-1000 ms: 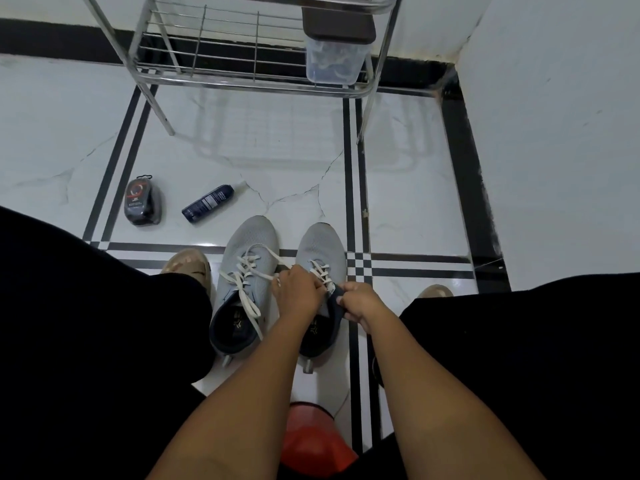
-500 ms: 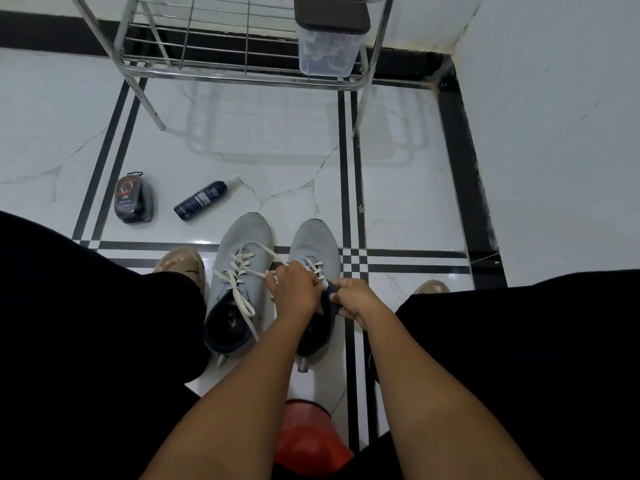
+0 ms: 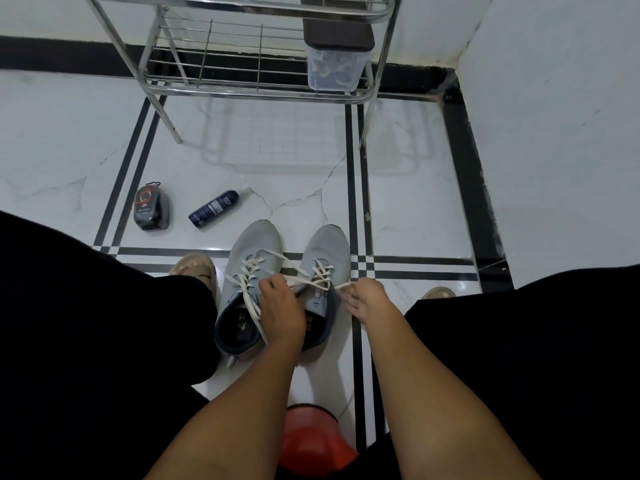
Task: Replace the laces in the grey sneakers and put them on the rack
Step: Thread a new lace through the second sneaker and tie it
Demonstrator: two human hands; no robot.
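Two grey sneakers stand side by side on the floor between my knees, toes pointing away. The left sneaker (image 3: 254, 244) has loose white laces trailing over its dark opening. The right sneaker (image 3: 327, 247) carries a white lace (image 3: 320, 271) crossed through its eyelets. My left hand (image 3: 280, 306) pinches one end of that lace over the shoe's tongue. My right hand (image 3: 363, 299) pinches the other end, pulled out to the right of the shoe. The metal rack (image 3: 263, 88) stands farther ahead.
A clear plastic box with a dark lid (image 3: 334, 62) sits on the rack's lower shelf. A shoe-polish sponge (image 3: 152, 209) and a dark spray bottle (image 3: 213, 208) lie on the floor to the left. A red stool (image 3: 311, 441) is under me. A white wall (image 3: 554, 133) closes the right side.
My hands were close together on the right sneaker's tongue. They have drawn apart, the right hand moving rightwards, and the lace ends now stretch taut between them.
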